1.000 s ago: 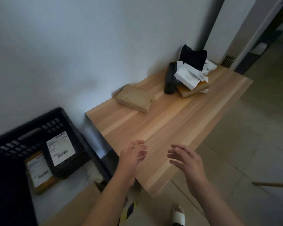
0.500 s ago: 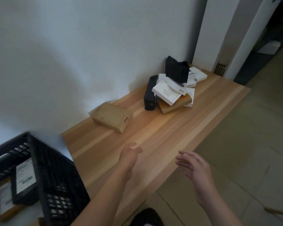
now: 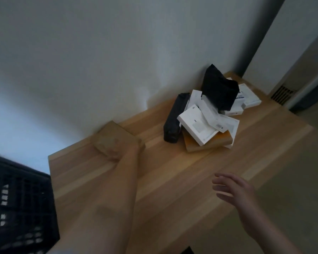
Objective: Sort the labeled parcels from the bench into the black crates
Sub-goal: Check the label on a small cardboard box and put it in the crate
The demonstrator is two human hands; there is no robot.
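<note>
A flat brown cardboard parcel (image 3: 114, 134) lies near the left end of the wooden bench (image 3: 182, 176), by the wall. My left hand (image 3: 117, 153) reaches onto its near edge; the hand is motion-blurred and its fingers cannot be made out. My right hand (image 3: 233, 189) hovers over the bench's front edge with fingers spread, holding nothing. Farther right sits a pile of parcels: a white box (image 3: 196, 127) and others like it, a black bag (image 3: 218, 90), a long black parcel (image 3: 173, 121) and an orange-brown box (image 3: 211, 143) underneath. A black crate (image 3: 17, 198) stands at lower left.
A white wall runs behind the bench. Past the bench's right end are a wall corner, a floor vent grille (image 3: 281, 94) and beige floor tiles (image 3: 292, 180). The crate's inside is out of view.
My left hand has moved forward from mid-bench to the brown parcel. The view has turned right, so the crate slid to the frame's edge. My right hand has stayed low and spread.
</note>
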